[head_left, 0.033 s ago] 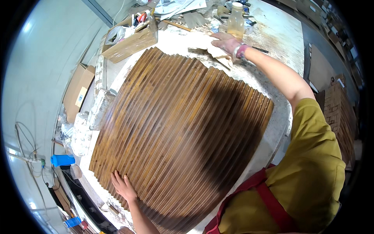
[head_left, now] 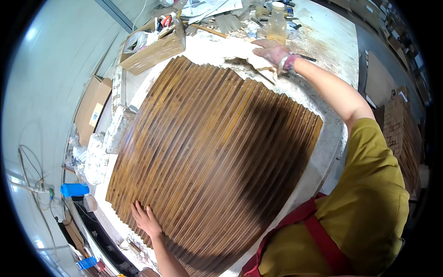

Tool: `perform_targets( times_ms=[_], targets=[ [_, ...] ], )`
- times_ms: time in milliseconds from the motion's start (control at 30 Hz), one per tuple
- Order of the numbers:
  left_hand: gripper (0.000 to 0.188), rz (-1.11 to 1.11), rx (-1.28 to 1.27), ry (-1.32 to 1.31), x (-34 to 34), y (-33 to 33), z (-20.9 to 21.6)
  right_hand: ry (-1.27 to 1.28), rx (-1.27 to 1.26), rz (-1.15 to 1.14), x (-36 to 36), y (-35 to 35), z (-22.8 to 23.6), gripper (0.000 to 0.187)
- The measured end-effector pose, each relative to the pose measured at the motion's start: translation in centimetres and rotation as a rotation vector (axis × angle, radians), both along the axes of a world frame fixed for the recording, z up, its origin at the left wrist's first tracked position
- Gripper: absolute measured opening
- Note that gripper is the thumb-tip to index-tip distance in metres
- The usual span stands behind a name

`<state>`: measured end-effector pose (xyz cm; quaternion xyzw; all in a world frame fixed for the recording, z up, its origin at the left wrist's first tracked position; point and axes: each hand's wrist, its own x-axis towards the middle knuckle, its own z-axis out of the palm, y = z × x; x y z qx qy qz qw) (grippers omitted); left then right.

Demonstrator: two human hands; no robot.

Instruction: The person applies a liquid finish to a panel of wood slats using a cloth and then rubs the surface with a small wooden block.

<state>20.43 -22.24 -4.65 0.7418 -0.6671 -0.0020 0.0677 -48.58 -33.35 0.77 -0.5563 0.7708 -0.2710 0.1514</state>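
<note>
A large brown panel of many narrow wooden strips [head_left: 198,152], with stepped, zigzag ends, lies on the white table. My left hand [head_left: 146,222] rests bare on the panel's lower left edge, fingers stretched out over the strips. Beyond the panel's far edge, my right hand [head_left: 273,53] wears a stained pinkish glove. Its fingers are extended over a crumpled whitish cloth [head_left: 262,68], touching it; the underside of that hand is hidden. Just behind the right hand stands a clear bottle [head_left: 277,28] with a white cap and some yellowish liquid at its bottom.
An open cardboard box [head_left: 154,51] with tape and tools stands at the far left. Papers [head_left: 212,10], scraps and small tools clutter the table's back. White wrapped bundles [head_left: 96,157] and a blue container [head_left: 74,189] sit at left. Stacked wooden panels [head_left: 401,134] stand at right.
My right hand has shifted slightly to the right, and the cloth's edge with it. My left hand stays in place on the panel.
</note>
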Motion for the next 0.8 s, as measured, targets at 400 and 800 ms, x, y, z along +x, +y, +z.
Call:
perform_targets(
  times_ms=[400,800],
  targets=[
    [0.072,-0.451,0.019,0.067,-16.3,10.2,3.5,-0.045,-0.235,0.446,13.6,13.4,4.2,0.037],
    [0.092,-0.540,0.104,-0.027,-23.8,22.4,1.7,-0.478,0.042,0.586,5.0,7.4,-2.4,0.025]
  ],
)
